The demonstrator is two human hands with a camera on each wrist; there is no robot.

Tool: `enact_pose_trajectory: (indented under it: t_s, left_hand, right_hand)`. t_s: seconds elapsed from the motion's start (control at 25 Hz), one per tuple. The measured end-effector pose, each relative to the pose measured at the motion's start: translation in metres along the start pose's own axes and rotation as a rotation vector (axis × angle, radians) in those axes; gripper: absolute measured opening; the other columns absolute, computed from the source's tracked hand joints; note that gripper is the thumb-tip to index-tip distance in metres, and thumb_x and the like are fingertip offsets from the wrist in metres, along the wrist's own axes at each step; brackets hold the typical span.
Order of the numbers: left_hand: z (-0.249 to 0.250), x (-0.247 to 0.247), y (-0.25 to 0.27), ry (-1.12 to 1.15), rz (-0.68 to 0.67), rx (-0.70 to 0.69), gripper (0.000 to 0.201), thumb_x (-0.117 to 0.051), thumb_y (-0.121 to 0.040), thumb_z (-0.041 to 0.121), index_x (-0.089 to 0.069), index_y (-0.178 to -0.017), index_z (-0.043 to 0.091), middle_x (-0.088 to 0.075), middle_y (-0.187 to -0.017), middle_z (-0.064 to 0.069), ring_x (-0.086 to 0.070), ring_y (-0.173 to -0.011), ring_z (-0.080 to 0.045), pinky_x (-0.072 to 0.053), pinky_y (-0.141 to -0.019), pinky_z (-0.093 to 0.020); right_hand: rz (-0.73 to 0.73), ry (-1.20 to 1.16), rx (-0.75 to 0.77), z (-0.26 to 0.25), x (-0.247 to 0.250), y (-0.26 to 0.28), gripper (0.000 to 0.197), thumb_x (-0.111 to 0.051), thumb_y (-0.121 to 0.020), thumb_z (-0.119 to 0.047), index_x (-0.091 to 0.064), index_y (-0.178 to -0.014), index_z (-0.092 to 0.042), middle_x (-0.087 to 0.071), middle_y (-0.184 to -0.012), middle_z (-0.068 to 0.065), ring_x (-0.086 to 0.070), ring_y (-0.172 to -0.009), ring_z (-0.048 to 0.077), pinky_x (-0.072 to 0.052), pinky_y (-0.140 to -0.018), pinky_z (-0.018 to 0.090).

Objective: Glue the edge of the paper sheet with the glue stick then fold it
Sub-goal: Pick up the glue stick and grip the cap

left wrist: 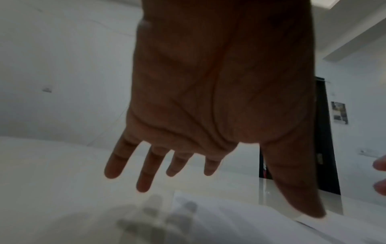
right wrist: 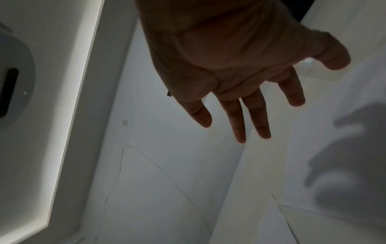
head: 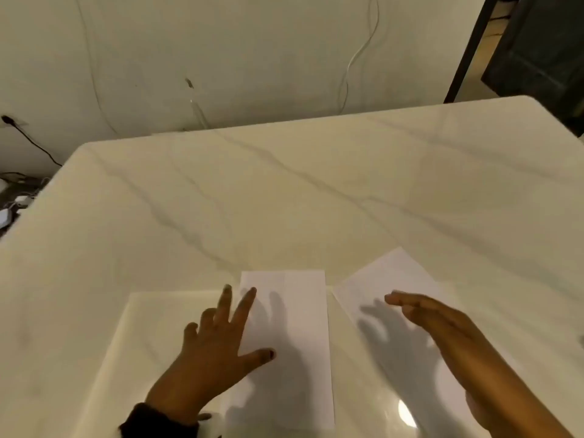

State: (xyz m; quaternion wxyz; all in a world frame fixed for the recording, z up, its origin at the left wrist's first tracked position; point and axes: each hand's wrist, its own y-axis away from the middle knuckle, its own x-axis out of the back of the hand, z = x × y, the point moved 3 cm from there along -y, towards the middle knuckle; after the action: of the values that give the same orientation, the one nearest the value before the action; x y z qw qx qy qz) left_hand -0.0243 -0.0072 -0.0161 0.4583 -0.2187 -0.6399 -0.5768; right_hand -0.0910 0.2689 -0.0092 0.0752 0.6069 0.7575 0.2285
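Head view: veined marble table (head: 284, 191), white wall (head: 221, 52)

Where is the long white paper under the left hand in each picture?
Head: the folded paper lies bottom centre, by the left hand.
Left wrist: bottom, below the fingers.
Right wrist: cannot tell which pale sheet it is.
Shared landmark: the marble table.

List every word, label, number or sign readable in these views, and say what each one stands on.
No text can be read in any view.
Folded paper sheet in front of the person: blank.
Second paper sheet to its right: blank.
Small poster on the wall, left wrist view: too blurred to read.
Marble table: veins only, no markings.
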Motion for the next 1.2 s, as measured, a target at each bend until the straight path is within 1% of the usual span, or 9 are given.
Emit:
enact_pose_trajectory:
  t_s: [0.12,0.2,0.28,0.56,0.72,0.84,0.92,1.04,1.2]
  left_hand:
    - [-0.003,-0.009,-0.006,-0.013,-0.053,0.015,0.103,-0.046,-0.071,0.073,0.026,-0.139,0.040,0.026,-0.154,-0.007,-0.018,-0.141,-0.030,-0.025,-0.112,-0.042]
    - [-0.005,-0.016,-0.005,0.049,-0.026,0.015,0.105,-0.050,-0.071,0.070,0.023,-0.139,0.040,0.025,-0.154,-0.007,-0.017,-0.141,-0.033,-0.027,-0.111,-0.042]
    - [-0.004,-0.024,-0.003,0.102,0.006,-0.011,0.102,-0.051,-0.072,0.067,0.018,-0.141,0.040,0.026,-0.154,-0.006,-0.018,-0.140,-0.035,-0.028,-0.110,-0.043]
    - [-0.008,-0.053,0.025,0.342,0.101,-0.085,0.090,-0.052,-0.077,0.063,-0.001,-0.146,0.034,0.025,-0.154,-0.007,-0.014,-0.143,-0.035,-0.022,-0.114,-0.050]
    - [0.005,-0.076,0.061,0.408,0.139,-0.080,0.086,-0.053,-0.078,0.061,-0.008,-0.146,0.033,0.016,-0.157,-0.006,-0.008,-0.143,-0.035,-0.018,-0.114,-0.055]
    - [0.018,-0.083,0.074,0.566,0.254,-0.066,0.082,-0.054,-0.077,0.063,-0.021,-0.143,0.030,0.001,-0.157,-0.006,-0.015,-0.141,-0.035,-0.019,-0.113,-0.055]
    - [0.024,-0.081,0.080,0.796,0.394,-0.057,0.068,-0.056,-0.078,0.058,-0.037,-0.135,0.026,-0.019,-0.151,-0.009,-0.028,-0.135,-0.033,-0.027,-0.111,-0.051]
    - [0.032,-0.070,0.085,1.089,0.570,-0.079,0.036,-0.058,-0.086,0.037,-0.054,-0.118,0.021,-0.040,-0.135,-0.008,-0.041,-0.124,-0.026,-0.037,-0.102,-0.038]
    - [0.039,-0.047,0.072,1.369,0.622,-0.129,0.014,-0.056,-0.088,0.022,-0.061,-0.100,0.017,-0.055,-0.118,-0.003,-0.051,-0.113,-0.020,-0.038,-0.089,-0.030]
  right_hand:
    - [-0.096,-0.052,-0.012,0.020,0.002,-0.004,0.034,-0.056,-0.067,-0.052,-0.068,-0.098,-0.046,-0.043,-0.134,-0.030,-0.014,-0.138,-0.004,-0.017,-0.107,0.031]
    - [-0.079,-0.070,0.017,0.034,0.002,-0.001,0.044,-0.066,-0.056,-0.055,-0.068,-0.099,-0.045,-0.044,-0.138,-0.025,-0.017,-0.140,0.001,-0.017,-0.112,0.034]
    - [-0.016,-0.135,0.065,0.044,0.001,0.004,0.029,-0.062,-0.071,-0.046,-0.070,-0.098,-0.037,-0.050,-0.135,-0.015,-0.031,-0.136,0.009,-0.025,-0.110,0.034]
    - [0.547,-0.448,0.316,0.064,0.028,0.036,0.026,-0.048,-0.088,-0.001,-0.063,-0.089,-0.022,-0.062,-0.106,0.001,-0.056,-0.090,0.004,-0.042,-0.078,0.017]
    - [0.887,-0.640,0.323,0.092,0.064,0.055,0.029,-0.051,-0.083,-0.005,-0.054,-0.075,-0.033,-0.059,-0.087,-0.008,-0.053,-0.075,0.005,-0.044,-0.078,0.026]
    - [0.992,-0.702,0.249,0.104,0.078,0.053,0.022,-0.053,-0.082,-0.012,-0.049,-0.078,-0.033,-0.059,-0.107,0.004,-0.051,-0.070,0.010,-0.043,-0.064,0.022]
    - [1.011,-0.650,0.229,0.102,0.087,0.049,0.018,-0.057,-0.080,-0.015,-0.052,-0.095,-0.024,-0.055,-0.123,0.010,-0.055,-0.080,0.019,-0.045,-0.070,0.028]
    - [1.030,-0.381,0.176,0.099,0.099,0.039,0.049,-0.064,-0.079,-0.022,-0.046,-0.123,-0.009,-0.043,-0.135,0.017,-0.050,-0.114,0.036,-0.041,-0.098,0.043]
    - [1.086,-0.062,0.042,0.096,0.110,0.023,0.069,-0.062,-0.080,-0.037,-0.033,-0.134,-0.006,-0.025,-0.144,0.018,-0.036,-0.121,0.043,-0.028,-0.107,0.049]
